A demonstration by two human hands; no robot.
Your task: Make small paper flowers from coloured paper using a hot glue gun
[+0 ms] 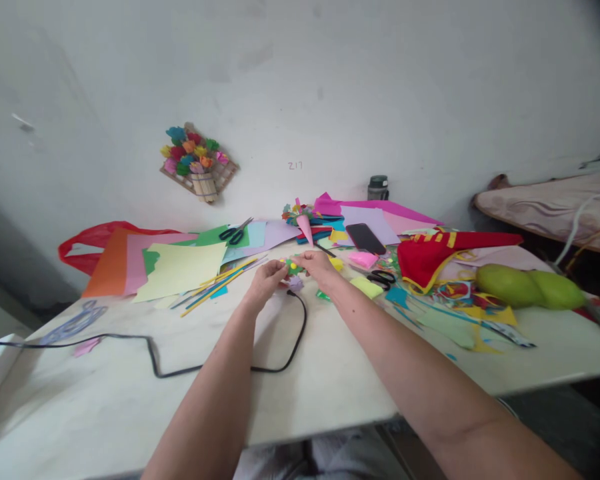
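Over the middle of the table, my left hand and my right hand meet around a small green craft piece with yellow dots. Both hands are closed, with fingertips pinching the piece from either side. Its exact kind is too small to make out. Just below it lies a lilac scrap, close to the end of a black cable. Beyond my hands a pink paper cone with small colourful paper flowers rests among coloured sheets.
Left are coloured paper sheets, thin strips and dark-handled scissors. Right are a phone, more scissors, a pink packet, red cloth, green fruit and paper scraps. A bottle stands behind.
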